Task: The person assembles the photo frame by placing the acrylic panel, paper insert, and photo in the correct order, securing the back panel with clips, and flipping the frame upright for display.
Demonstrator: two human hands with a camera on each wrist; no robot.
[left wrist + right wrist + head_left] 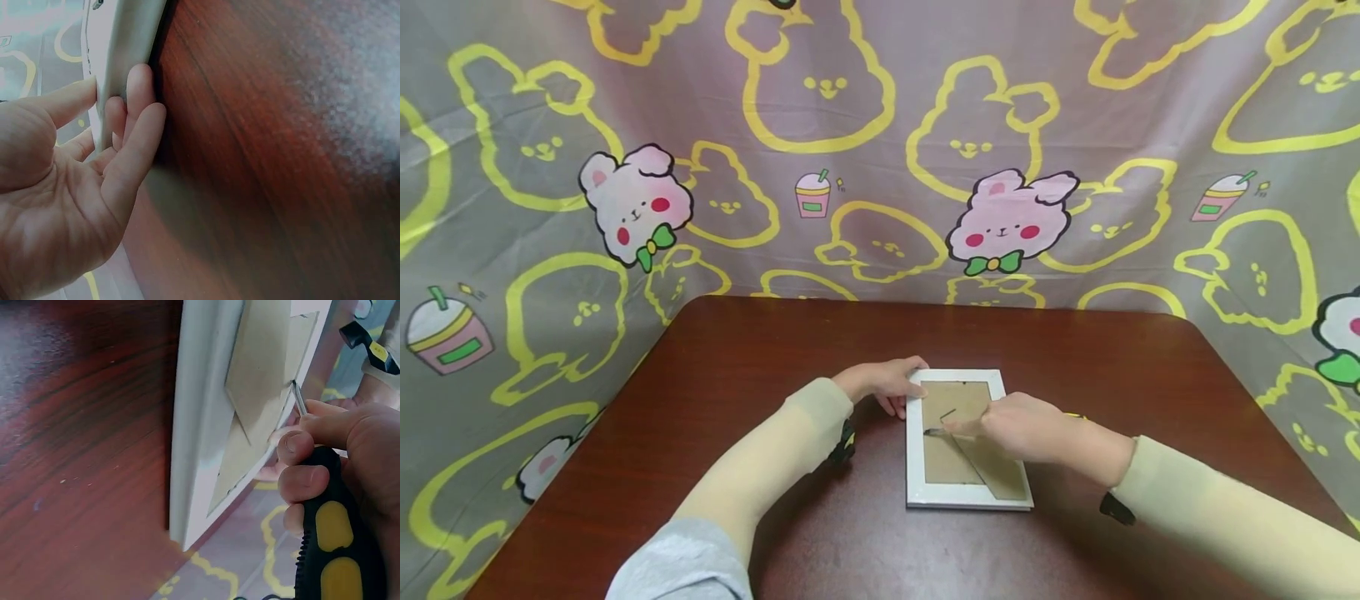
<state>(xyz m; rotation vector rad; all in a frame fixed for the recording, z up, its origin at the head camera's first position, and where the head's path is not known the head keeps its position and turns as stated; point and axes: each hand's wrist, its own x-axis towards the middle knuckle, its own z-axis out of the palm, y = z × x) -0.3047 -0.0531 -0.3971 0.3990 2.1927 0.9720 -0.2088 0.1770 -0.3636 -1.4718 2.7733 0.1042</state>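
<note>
A white picture frame (916, 467) lies face down on the table, its brown backing board (946, 396) and slanted stand flap (1000, 471) showing. My left hand (891, 385) holds the frame's upper left edge, thumb on the rim and fingers against the side. Over the backing, my right hand (1026, 427) grips a screwdriver (340, 528) with a black and yellow handle. In the right wrist view, its metal shaft (300, 400) reaches the seam between backing and rim, beside a small dark tab. Whether the tip is under that tab, I cannot tell.
Under the frame is a dark red-brown wooden table (790, 333) with rounded back corners. A grey curtain (865, 175) printed with yellow outlines and pink rabbits hangs behind the table and at its sides. Black bands with cameras sit on both wrists.
</note>
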